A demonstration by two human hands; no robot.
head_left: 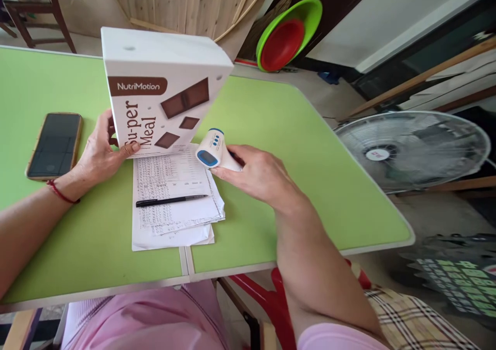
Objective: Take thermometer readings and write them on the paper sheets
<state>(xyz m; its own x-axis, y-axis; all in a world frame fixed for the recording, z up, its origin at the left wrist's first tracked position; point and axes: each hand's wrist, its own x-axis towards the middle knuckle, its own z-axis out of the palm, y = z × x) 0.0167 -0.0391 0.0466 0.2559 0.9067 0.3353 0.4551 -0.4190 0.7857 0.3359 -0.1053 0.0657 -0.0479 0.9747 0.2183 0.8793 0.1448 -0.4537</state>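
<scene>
My left hand (105, 151) grips the lower left corner of a white and brown NutriMotion meal box (135, 112), thumb on its front. The box stands upright, tilted slightly, above the far end of the papers. In my right hand (258, 172) is a white and blue infrared thermometer (212, 148), its handle wrapped by my fingers and its screen turned toward me. The thermometer is just right of the box's lower corner. Beneath them lies a stack of handwritten papers (174, 231), with a black pen (170, 201) resting across it.
A phone (54, 146) in a tan case lies on the green folding table (248, 241), left of my left hand. Beyond the right edge stands a large fan (411, 151). Green (314, 14) and red basins (282, 45) lean at the back, and a wooden chair (39, 12) is far left.
</scene>
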